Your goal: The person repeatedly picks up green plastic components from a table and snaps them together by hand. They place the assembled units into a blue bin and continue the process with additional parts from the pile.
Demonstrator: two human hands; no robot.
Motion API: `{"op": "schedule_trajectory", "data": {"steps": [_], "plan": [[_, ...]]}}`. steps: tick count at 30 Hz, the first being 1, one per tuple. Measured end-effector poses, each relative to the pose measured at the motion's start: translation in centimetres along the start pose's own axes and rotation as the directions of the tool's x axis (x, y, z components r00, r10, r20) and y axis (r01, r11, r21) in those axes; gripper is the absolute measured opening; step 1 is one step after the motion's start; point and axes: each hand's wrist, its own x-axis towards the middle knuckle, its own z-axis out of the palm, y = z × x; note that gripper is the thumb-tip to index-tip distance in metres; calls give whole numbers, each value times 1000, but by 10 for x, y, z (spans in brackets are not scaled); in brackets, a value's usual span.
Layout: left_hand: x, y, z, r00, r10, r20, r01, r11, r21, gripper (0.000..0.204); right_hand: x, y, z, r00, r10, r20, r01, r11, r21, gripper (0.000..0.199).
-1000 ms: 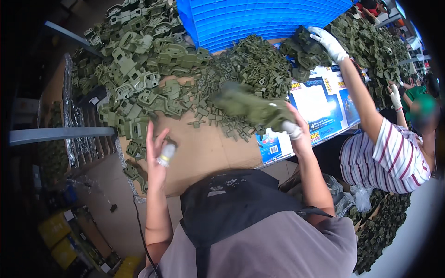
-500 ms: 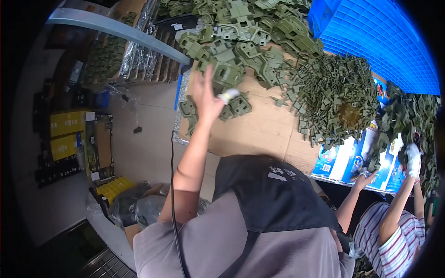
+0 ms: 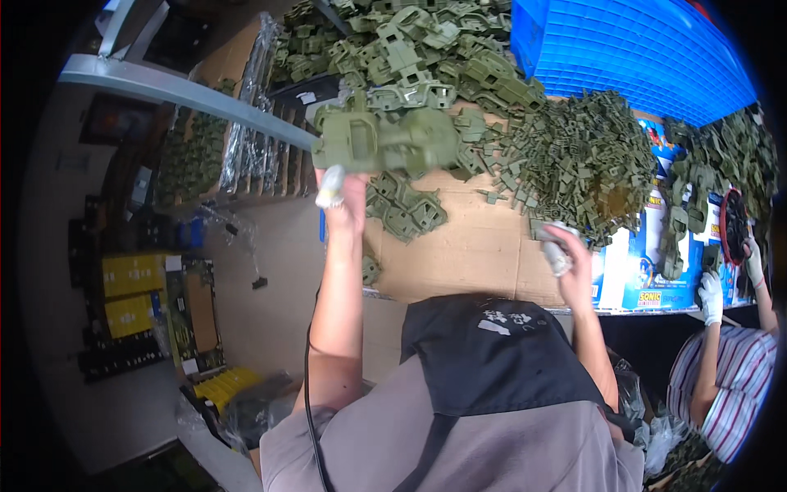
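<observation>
My left hand [image 3: 348, 201], with a white cover on its thumb, grips a large olive-green plastic vehicle-body shell [image 3: 385, 141], held up over the table and blurred by motion. Its fingers are mostly behind the shell. On the other side, my right hand [image 3: 574, 266] is at the near edge of the pile of small green plastic parts [image 3: 566, 156]. White covers wrap its fingertips, which are drawn together; what they hold, if anything, is too small to make out. Between my hands, several more shells [image 3: 406, 209] lie on the cardboard sheet [image 3: 459, 246].
A heap of green shells [image 3: 410, 41] fills the table's far side, beside a blue plastic crate [image 3: 631, 49]. A grey metal bar [image 3: 188, 97] crosses at upper left. At right, a co-worker in a striped shirt [image 3: 721, 381] has white-gloved hands near hanging green pieces.
My left hand, open over the shells before, has taken hold of one and raised it. My right hand has moved left from the table's right edge to the small parts.
</observation>
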Motion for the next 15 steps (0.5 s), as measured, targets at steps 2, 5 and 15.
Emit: {"op": "schedule_trajectory", "data": {"steps": [2, 5, 15], "plan": [[-27, -15, 23, 999, -24, -25, 22, 997, -71, 59, 9, -33, 22, 926, 246, 287, -373, 724, 580, 28], [-97, -44, 62, 995, -86, -46, 95, 962, 257, 63, -5, -36, 73, 811, 132, 570, -573, -14, 819, 52], [-141, -57, 62, 747, -638, 188, 462, 701, 543, 108, -23, -17, 56, 952, 21, 306, -90, 973, 213, 77]]}}
